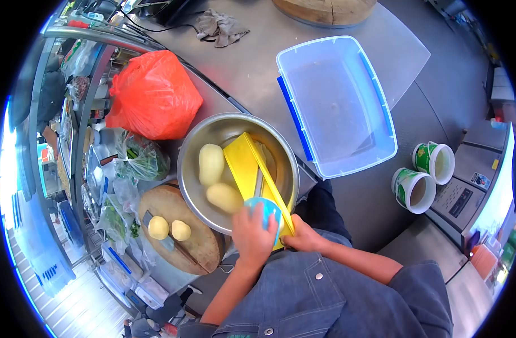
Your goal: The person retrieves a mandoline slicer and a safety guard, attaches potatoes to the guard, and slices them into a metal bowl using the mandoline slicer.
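A yellow mandoline slicer (242,160) leans in a large steel bowl (184,191), its lower end toward my body. My right hand (304,235) is closed around that near end. My left hand (253,236) is closed on a light blue round hand guard (269,212) against the slicer; anything beneath the guard is hidden. Two peeled potatoes, one upper (211,164) and one lower (224,198), lie in the bowl left of the slicer. Pale material under the slicer is partly hidden.
Left of the bowl, a round wooden board (156,200) holds a knife (185,254) and two peeled potato pieces (158,227). A red plastic bag (156,96) and bagged greens (136,158) stand behind. An uncovered clear tub (337,107) is at right, with white buckets (414,190) beyond.
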{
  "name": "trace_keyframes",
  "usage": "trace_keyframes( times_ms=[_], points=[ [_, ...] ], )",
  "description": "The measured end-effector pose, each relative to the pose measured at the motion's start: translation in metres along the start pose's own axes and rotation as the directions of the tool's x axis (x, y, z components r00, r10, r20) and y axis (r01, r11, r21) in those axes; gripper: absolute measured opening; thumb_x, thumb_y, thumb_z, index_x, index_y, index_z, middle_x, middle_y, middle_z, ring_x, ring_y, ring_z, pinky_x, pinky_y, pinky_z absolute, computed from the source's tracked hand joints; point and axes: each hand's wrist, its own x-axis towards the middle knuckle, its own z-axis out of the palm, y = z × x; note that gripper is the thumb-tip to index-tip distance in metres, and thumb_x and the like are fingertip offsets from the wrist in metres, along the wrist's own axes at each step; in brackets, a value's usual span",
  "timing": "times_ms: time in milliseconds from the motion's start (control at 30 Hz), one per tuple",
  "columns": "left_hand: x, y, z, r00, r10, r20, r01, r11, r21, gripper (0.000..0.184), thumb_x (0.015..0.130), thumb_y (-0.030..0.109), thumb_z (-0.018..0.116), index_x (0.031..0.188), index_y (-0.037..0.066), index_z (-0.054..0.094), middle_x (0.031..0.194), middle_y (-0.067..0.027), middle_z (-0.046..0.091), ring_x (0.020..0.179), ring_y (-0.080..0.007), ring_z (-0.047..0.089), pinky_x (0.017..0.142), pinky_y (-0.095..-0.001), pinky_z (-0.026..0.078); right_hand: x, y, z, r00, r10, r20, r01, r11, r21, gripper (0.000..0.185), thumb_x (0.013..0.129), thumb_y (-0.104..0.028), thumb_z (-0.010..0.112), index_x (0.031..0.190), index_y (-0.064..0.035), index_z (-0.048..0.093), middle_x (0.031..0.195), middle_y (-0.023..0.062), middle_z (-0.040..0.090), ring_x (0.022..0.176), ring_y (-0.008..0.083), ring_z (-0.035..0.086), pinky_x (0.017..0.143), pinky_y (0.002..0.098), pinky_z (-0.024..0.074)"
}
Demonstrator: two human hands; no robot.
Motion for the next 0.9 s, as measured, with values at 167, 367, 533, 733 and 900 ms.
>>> trace_keyframes(
  times_ms=[167, 367, 533, 733, 900],
  points=[
    [0.095, -0.041, 0.030, 0.995, -0.056, -0.078, 0.061, 0.996, 0.071, 0.031, 0.085, 0.024, 0.068, 0.111, 0.007, 0.065, 0.098, -0.0180, 0.060, 0.089, -0.0392, 0.059, 0.073, -0.0492, 0.050, 0.002, 0.003, 0.006, 1.000, 0.013, -0.021, -0.012, 0.999, 0.046, 0.038, 0.087, -0.010, 0.066, 0.112, 0.0029, 0.040, 0.090, 0.0143, 0.061, 0.068, 0.0175, 0.066, 0.061, 0.0330, 0.0545],
    [-0.001, -0.003, 0.002, 0.998, -0.043, 0.037, 0.043, 0.999, 0.018, 0.035, 0.082, 0.023, 0.071, 0.113, 0.007, 0.065, 0.099, -0.0181, 0.059, 0.091, -0.0393, 0.057, 0.077, -0.0505, 0.051, 0.001, 0.000, 0.003, 0.998, 0.061, 0.017, -0.062, 0.995, 0.073, 0.037, 0.088, -0.007, 0.066, 0.114, 0.0019, 0.041, 0.093, 0.0114, 0.060, 0.071, 0.0155, 0.065, 0.064, 0.0301, 0.0545],
    [0.067, -0.036, 0.032, 0.994, -0.039, -0.106, 0.046, 0.997, 0.064, 0.032, 0.084, 0.023, 0.069, 0.111, 0.007, 0.065, 0.099, -0.0174, 0.060, 0.090, -0.0387, 0.058, 0.075, -0.0494, 0.051, 0.001, 0.001, 0.008, 1.000, -0.004, 0.003, 0.003, 0.995, 0.100, 0.040, 0.086, -0.009, 0.067, 0.113, 0.0030, 0.040, 0.091, 0.0141, 0.061, 0.067, 0.0174, 0.066, 0.061, 0.0318, 0.0546],
    [0.027, -0.015, 0.011, 0.999, -0.050, -0.018, 0.051, 0.998, 0.033, 0.035, 0.083, 0.024, 0.070, 0.113, 0.006, 0.065, 0.100, -0.0176, 0.059, 0.089, -0.0387, 0.058, 0.076, -0.0496, 0.051, 0.005, 0.007, 0.008, 1.000, -0.019, -0.023, 0.022, 0.993, 0.116, 0.039, 0.087, -0.008, 0.066, 0.114, 0.0031, 0.040, 0.092, 0.0133, 0.062, 0.068, 0.0165, 0.065, 0.062, 0.0314, 0.0546],
    [0.009, -0.011, 0.010, 1.000, -0.024, -0.003, 0.024, 0.999, 0.029, 0.036, 0.082, 0.024, 0.071, 0.113, 0.007, 0.065, 0.100, -0.0170, 0.058, 0.091, -0.0379, 0.058, 0.077, -0.0490, 0.051, 0.001, 0.006, 0.006, 1.000, -0.014, 0.015, 0.012, 0.995, 0.103, 0.040, 0.087, -0.007, 0.066, 0.115, 0.0032, 0.040, 0.092, 0.0132, 0.062, 0.070, 0.0165, 0.065, 0.062, 0.0312, 0.0544]
  ],
)
